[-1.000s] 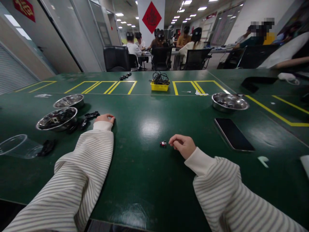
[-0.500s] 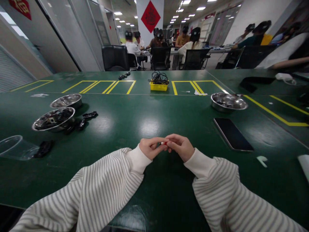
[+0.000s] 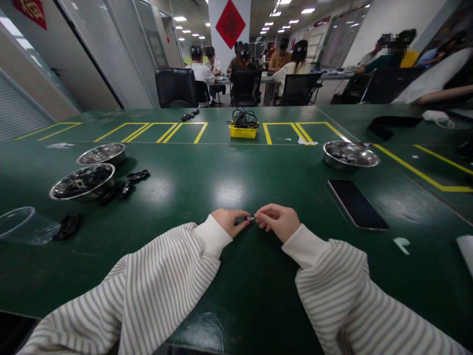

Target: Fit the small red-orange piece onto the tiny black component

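Between the thumb and forefinger of my left hand (image 3: 231, 222) is a small black and silver part (image 3: 251, 218), too tiny to name. Just to its right, my right hand (image 3: 280, 221) is closed in a pinch, fingertips at the part's right end. Whether they touch the part or grip something else is hidden. Both hands are low over the green table (image 3: 236, 172), in the middle of the view.
Two metal bowls, the nearer bowl (image 3: 82, 182) holding dark parts, stand left beside black pieces (image 3: 138, 175) and a clear cup (image 3: 27, 227). At right are another metal bowl (image 3: 351, 157), a phone (image 3: 356, 204) and an earbud (image 3: 401, 245). A yellow cable box (image 3: 243, 132) stands farther back.
My hands have drawn slightly apart, showing more of the small part. The red bit seen at the fingertips before is out of sight.
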Available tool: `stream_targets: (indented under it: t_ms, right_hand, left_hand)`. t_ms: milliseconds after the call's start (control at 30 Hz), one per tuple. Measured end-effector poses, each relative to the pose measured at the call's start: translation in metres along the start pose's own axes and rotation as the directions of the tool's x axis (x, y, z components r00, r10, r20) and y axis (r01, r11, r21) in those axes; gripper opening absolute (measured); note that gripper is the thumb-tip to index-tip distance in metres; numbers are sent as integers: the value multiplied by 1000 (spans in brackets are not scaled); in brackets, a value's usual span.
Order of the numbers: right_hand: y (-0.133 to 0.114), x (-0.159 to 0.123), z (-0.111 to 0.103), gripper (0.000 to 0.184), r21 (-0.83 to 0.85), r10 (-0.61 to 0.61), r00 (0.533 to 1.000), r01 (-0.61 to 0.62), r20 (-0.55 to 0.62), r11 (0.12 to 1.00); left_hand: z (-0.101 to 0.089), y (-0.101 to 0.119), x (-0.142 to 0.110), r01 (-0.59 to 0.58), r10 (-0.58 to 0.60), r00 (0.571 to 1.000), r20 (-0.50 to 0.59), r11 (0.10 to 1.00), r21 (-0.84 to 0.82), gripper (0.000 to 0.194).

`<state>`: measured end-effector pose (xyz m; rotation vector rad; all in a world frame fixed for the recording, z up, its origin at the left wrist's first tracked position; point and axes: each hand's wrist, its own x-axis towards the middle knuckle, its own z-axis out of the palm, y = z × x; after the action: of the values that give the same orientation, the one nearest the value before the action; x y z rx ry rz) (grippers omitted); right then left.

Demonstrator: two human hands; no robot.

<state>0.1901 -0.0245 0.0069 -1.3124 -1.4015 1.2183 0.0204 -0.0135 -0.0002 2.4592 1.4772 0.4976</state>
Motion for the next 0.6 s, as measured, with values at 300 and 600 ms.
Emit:
stream_targets:
  t_ms: [300, 600]
  right_hand:
    - [3, 1, 0, 22, 108, -11, 999, 8, 30, 994]
    - [6, 2, -2, 23, 167, -77, 996, 68, 46, 984]
  left_hand:
    - [-1, 1, -5, -91, 72, 977, -202, 992, -86, 27]
    - [-2, 3, -8, -123, 107, 957, -271, 991, -44, 23]
